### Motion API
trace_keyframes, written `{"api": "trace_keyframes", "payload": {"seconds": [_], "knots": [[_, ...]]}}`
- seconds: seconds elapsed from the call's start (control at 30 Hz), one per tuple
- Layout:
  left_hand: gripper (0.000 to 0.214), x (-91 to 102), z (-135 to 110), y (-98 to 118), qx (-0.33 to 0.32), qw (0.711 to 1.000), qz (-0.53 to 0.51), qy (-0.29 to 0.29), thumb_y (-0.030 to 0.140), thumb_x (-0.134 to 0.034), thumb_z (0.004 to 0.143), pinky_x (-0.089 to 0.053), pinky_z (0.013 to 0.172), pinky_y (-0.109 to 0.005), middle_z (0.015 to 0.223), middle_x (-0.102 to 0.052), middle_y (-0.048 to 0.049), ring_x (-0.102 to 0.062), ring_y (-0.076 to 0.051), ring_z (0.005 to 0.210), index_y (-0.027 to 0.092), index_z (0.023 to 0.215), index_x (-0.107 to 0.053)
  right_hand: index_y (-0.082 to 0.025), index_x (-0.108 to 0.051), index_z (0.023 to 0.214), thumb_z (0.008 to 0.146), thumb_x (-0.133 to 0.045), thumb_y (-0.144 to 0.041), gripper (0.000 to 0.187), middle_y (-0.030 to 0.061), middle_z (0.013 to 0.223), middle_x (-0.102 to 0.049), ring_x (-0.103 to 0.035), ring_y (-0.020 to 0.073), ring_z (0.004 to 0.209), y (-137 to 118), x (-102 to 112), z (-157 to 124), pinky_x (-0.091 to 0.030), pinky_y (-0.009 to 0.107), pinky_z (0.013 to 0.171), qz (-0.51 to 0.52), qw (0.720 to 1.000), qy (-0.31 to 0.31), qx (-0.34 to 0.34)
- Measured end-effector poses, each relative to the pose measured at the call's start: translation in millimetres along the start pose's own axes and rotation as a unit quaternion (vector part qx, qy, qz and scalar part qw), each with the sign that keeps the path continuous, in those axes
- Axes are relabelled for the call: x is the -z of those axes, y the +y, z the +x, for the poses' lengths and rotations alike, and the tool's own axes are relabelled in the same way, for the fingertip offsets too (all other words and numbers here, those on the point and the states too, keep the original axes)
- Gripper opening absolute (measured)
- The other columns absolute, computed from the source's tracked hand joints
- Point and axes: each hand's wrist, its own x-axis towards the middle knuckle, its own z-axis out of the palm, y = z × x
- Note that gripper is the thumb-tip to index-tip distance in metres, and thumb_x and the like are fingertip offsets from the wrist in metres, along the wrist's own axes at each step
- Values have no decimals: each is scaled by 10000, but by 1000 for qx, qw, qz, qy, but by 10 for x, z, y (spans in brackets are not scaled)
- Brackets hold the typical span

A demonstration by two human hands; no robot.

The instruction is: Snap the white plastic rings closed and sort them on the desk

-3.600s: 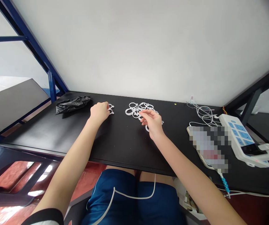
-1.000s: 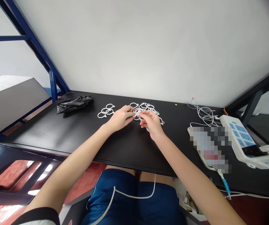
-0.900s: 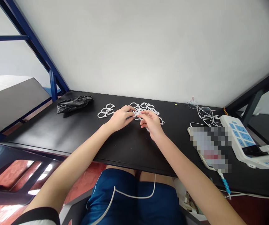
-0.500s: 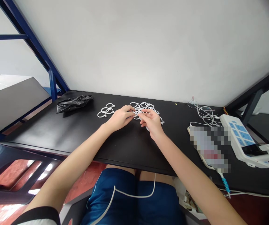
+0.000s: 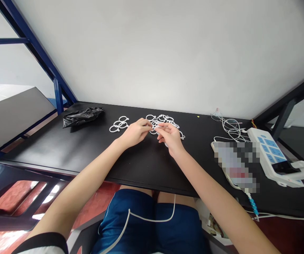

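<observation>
In the head view, a pile of white rings point(image 5: 170, 119) with small knobs lies on the black table point(image 5: 141, 165). My left hand point(image 5: 138, 131) is at the pile's near left side, fingertips pinched on a white ring that is mostly hidden. My right hand point(image 5: 169, 135) meets it from the right, its thumb and forefinger closed on the same white ring. Both sets of fingertips almost touch. Left of my left hand lies a smaller group of white rings point(image 5: 119, 124), overlapping one another.
A crumpled black plastic bag point(image 5: 83, 116) lies at the back left. On the right are a phone point(image 5: 233, 167) on a cable, tangled white cord point(image 5: 232, 130), glasses point(image 5: 216, 115) and a white power strip point(image 5: 269, 151). A pale wall point(image 5: 167, 56) rises behind the table.
Both hands stay almost where they were, still pinching at the pile. The whole view has shifted very slightly; the rings have not visibly moved.
</observation>
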Motion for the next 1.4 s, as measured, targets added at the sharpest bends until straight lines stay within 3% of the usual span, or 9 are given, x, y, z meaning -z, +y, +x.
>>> {"api": "trace_keyframes", "payload": {"seconds": [0.2, 0.4, 0.53, 0.8, 1.0, 1.17, 1.4], "knots": [[339, 10, 6, 12, 12, 1000, -4, 1, 35, -380, 849, -499, 825, -331, 1063, -668, -61, -552, -200, 989, 185, 900, -680, -183, -631, 821, 675, -749, -247, 198, -34, 721, -660, -544, 51, 469, -16, -24, -18, -439, 170, 418, -8, 1000, -3, 4], [320, 30, 13, 17, 20, 1000, -13, 6, 24, -367, 836, -480, 790, -312, 908, -651, -54, -531, -190, 906, 179, 751, -633, -181, -610, 834, 691, -743, -293, 225, -25, 732, -666, -556, 60, 475, 17, -20, -12, -444, 176, 416, -8, 1000, 8, 14], [305, 25, 12, 1, 18, 1000, -12, 18, 10, -365, 819, -462, 767, -308, 835, -628, -52, -501, -190, 868, 170, 715, -603, -185, -604, 896, 675, -754, -271, 280, -37, 707, -656, -558, 65, 474, 32, -13, 3, -442, 174, 411, -8, 1000, 5, 17], [301, 5, 5, -3, 11, 999, -21, 22, -3, -373, 800, -456, 751, -303, 806, -625, -52, -498, -196, 883, 167, 733, -612, -188, -649, 857, 690, -739, -275, 209, -15, 775, -661, -561, 59, 472, 34, 2, 27, -449, 181, 412, -47, 997, 2, 53], [307, 6, 4, -20, 6, 999, -39, 17, -35, -355, 755, -453, 743, -304, 765, -612, -48, -488, -193, 854, 163, 698, -582, -193, -641, 814, 715, -726, -334, 192, 22, 854, -690, -586, 95, 491, 95, 35, 41, -468, 232, 433, -122, 982, -20, 143], [309, -9, -5, -51, 10, 999, -47, 17, -57, -352, 697, -454, 744, -298, 750, -616, -38, -500, -193, 863, 166, 694, -566, -202, -645, 764, 793, -644, -277, 80, 20, 814, -699, -583, 111, 532, 153, 33, 19, -482, 264, 530, -260, 918, -5, 298], [296, -9, -1, -25, 18, 999, -36, 9, -50, -367, 694, -463, 743, -299, 773, -629, -42, -512, -196, 865, 169, 713, -565, -200, -627, 734, 776, -628, -210, 42, 15, 785, -700, -631, 131, 566, 155, 9, -4, -481, 257, 529, -266, 906, 12, 329]]}}
